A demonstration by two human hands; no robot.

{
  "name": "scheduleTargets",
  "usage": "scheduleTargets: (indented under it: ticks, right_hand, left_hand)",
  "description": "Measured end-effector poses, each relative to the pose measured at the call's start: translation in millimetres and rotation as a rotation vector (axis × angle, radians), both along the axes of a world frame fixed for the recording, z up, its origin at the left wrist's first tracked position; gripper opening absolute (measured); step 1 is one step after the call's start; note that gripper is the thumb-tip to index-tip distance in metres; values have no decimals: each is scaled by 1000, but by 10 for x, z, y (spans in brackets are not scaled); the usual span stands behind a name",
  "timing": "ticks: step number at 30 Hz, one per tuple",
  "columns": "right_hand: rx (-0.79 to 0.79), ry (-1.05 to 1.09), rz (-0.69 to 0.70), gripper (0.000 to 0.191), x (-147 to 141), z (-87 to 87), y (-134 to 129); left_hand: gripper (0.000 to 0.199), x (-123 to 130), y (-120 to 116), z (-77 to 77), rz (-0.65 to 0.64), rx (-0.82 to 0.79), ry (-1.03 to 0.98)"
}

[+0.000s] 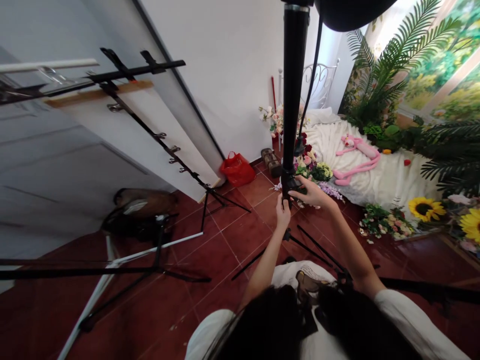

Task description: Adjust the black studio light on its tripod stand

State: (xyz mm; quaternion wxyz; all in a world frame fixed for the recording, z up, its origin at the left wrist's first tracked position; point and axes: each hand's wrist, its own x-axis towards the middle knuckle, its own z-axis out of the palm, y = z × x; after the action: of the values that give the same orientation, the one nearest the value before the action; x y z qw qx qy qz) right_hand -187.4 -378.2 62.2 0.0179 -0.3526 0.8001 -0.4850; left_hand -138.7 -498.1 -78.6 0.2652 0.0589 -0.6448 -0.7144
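Observation:
A tall black stand (293, 95) rises upright in front of me, with a dark round lamp head (356, 12) at the top and a cable beside the pole. My left hand (284, 212) is closed around the pole just under its collar. Higher up, on the right side of the collar, my right hand (309, 192) has its fingers pressed round the black clamp (290, 182). The stand's thin legs spread over the red tiled floor below my hands.
A black easel with a white board (168, 135), a red bag (237, 169) and a white-legged stand (93, 295) are at the left. At the right, a draped bed (397, 175) holds a pink plush toy (363, 150), with sunflowers (426, 208), other flowers and palm leaves around it.

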Motion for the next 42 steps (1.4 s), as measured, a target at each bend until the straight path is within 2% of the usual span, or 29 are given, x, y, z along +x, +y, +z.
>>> scheduleTargets:
  ticks: [2, 4, 9, 12, 16, 22, 27, 33, 36, 39, 42]
  right_hand:
    - [79, 27, -31, 27, 0, -119, 174]
    - [114, 26, -61, 23, 40, -280, 253]
    - [183, -58, -113, 27, 142, -702, 155]
    - [194, -87, -153, 25, 107, -869, 73]
    - [111, -130, -173, 25, -7, -1019, 42]
    - [-152, -271, -236, 30, -140, -1237, -30]
    - [-99, -385, -367, 33, -177, -1263, -169]
    - [202, -436, -535, 20, -275, -1077, -255]
    - [280, -488, -542, 17, -341, -1017, -278]
    - [161, -583, -508, 17, -348, -1028, -304]
    - [-149, -702, -403, 14, -283, -1085, -337]
  left_hand:
    - [58, 10, -4, 38, -20, -7, 12]
    - [57, 16, -7, 62, -14, -11, 21]
    - [57, -1, -7, 42, -14, -3, 36]
    - [57, -18, -5, 14, -14, -1, 40]
    - [58, -19, -3, 24, -12, -2, 17]
    - [56, -7, -11, 33, 2, -56, 22]
    - [55, -36, -15, -41, -9, -78, 31]
    - [55, -20, -4, 9, -21, -73, 42]
    - [57, -6, -4, 46, -13, -77, 26]
    - [58, -4, -7, 52, -15, -72, 12]
    - [60, -5, -11, 52, -5, -81, 11]
